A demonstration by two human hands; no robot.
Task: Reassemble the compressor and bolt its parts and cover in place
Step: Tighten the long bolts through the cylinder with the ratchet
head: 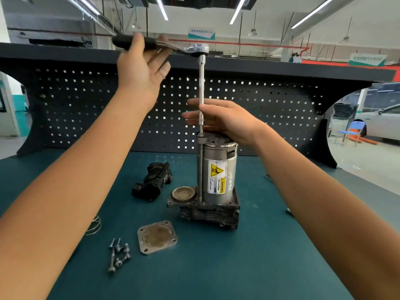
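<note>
The compressor [216, 176] stands upright on the green bench, a silver cylinder with a yellow warning label on a dark cast base. A ratchet wrench [194, 48] with a long extension bar [201, 87] stands vertically on a long bolt at the cylinder's top left edge. My left hand [142, 68] holds the wrench's black handle, thumb over the top and fingers under it. My right hand [220, 120] pinches the lower part of the extension bar just above the compressor's top. A square metal cover plate [157, 237] lies flat in front of the compressor.
Several loose bolts [118, 254] lie at the front left beside the plate. A black plastic part [152, 180] lies left of the compressor, and a wire spring [95, 226] sits by my left forearm. A dark pegboard [270, 118] backs the bench.
</note>
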